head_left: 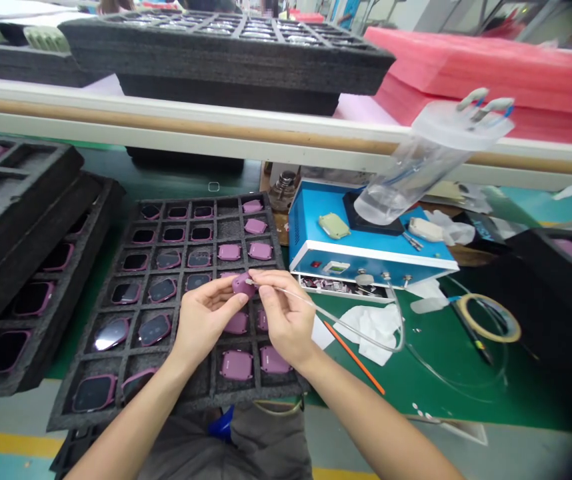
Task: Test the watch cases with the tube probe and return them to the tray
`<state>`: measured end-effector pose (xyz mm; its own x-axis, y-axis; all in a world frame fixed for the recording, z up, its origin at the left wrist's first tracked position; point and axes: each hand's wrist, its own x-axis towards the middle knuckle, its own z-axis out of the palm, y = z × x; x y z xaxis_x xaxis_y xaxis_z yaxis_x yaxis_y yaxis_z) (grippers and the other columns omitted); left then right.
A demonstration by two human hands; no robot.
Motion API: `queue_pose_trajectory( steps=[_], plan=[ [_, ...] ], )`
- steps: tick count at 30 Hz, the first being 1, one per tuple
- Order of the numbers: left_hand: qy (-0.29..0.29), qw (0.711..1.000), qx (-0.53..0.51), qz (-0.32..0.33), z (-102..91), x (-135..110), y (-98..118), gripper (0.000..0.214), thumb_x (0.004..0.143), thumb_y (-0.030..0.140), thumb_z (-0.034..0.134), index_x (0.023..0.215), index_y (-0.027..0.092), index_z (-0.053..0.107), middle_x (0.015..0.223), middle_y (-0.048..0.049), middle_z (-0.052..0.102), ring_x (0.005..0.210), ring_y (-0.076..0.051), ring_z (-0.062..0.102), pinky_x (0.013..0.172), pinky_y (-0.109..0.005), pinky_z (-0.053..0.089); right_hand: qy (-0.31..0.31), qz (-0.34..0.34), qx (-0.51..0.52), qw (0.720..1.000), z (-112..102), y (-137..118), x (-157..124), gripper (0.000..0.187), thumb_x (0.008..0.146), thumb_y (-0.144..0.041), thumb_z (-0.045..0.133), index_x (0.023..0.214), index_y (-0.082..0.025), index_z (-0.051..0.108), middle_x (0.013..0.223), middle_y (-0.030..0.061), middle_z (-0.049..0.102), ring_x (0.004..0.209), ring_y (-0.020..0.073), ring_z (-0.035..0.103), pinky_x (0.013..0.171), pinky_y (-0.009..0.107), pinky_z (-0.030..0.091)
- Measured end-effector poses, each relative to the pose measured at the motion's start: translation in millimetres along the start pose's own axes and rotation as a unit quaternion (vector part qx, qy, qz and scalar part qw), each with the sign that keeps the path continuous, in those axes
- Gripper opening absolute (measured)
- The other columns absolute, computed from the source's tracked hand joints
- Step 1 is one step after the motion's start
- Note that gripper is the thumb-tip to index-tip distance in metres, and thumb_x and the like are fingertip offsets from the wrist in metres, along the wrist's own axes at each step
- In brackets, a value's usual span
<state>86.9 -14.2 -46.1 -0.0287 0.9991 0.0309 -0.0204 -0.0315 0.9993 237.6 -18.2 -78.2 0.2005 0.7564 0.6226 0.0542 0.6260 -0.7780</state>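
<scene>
I see a person holding a small, rounded purple case (241,285) just above the wide black foam tray (230,228). The left hand (209,313) pinches the case between its thumb and fingers. The right hand (286,317) has its thumb and fingers pressed together on a thin, clear, bendy tube (339,321), whose end is right by the case; I cannot tell if it touches. The tray is split into little squares: flat dark screens with purple edges (94,392) sit on its left side, and more purple cases (237,365) on its right side. To the right of the tray is a blue metal box with a white edge (366,250), with a pale green case (334,226) on top. A crumpled white paper (376,330) and a skinny orange stick (355,358) also lie to the right of the tray.
</scene>
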Motion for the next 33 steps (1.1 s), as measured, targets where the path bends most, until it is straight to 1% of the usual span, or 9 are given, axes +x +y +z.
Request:
queue_pose_trajectory(
  steps=[6,11,17,26,33],
  plan=[
    [-0.004,1.0,-0.002,0.004,-0.7,0.1,-0.4,0.037,0.067,0.033,0.095,0.1,0.018,0.086,0.096,-0.0076,0.085,0.082,-0.02,0.08,0.081,-0.028,0.065,-0.001,0.003,0.011,1.0,0.1,0.3,-0.3,0.016,0.104,-0.021,0.061,0.108,-0.026,0.076,0.111,0.0073,0.078,0.109,0.0204,0.076,0.093,0.037,0.064],
    [-0.005,1.0,-0.001,0.003,-0.1,0.9,-0.5,0.037,0.067,0.032,0.095,0.101,0.018,0.086,0.097,-0.008,0.085,0.083,-0.021,0.08,0.083,-0.029,0.065,-0.001,0.009,0.018,1.0,0.4,0.9,-1.3,0.017,0.104,-0.021,0.061,0.108,-0.026,0.076,0.111,0.0069,0.077,0.11,0.0204,0.075,0.094,0.037,0.064],
    [0.0,1.0,-0.01,-0.006,1.0,0.2,0.0,0.036,0.065,0.03,0.095,0.098,0.018,0.086,0.095,-0.0069,0.085,0.081,-0.019,0.079,0.081,-0.027,0.064,-0.003,0.014,0.018,1.0,0.7,1.4,-1.9,0.016,0.104,-0.022,0.06,0.109,-0.027,0.075,0.112,0.007,0.077,0.11,0.0206,0.075,0.093,0.037,0.064],
    [0.001,1.0,-0.01,-0.014,0.9,-0.7,-0.4,0.037,0.065,0.03,0.095,0.098,0.016,0.085,0.095,-0.0079,0.085,0.082,-0.02,0.079,0.083,-0.029,0.064,-0.001,0.014,0.012,1.0,0.8,0.7,-1.7,0.016,0.104,-0.023,0.06,0.108,-0.026,0.076,0.11,0.0071,0.078,0.108,0.0208,0.076,0.091,0.036,0.064],
    [-0.003,1.0,-0.006,-0.01,0.3,0.0,-1.4,0.038,0.066,0.031,0.095,0.1,0.016,0.085,0.096,-0.0081,0.085,0.083,-0.021,0.079,0.084,-0.03,0.064,-0.001,0.014,0.009,1.0,0.8,1.2,-1.6,0.016,0.104,-0.024,0.06,0.108,-0.026,0.076,0.11,0.0071,0.078,0.108,0.0205,0.075,0.092,0.036,0.064]
  ],
)
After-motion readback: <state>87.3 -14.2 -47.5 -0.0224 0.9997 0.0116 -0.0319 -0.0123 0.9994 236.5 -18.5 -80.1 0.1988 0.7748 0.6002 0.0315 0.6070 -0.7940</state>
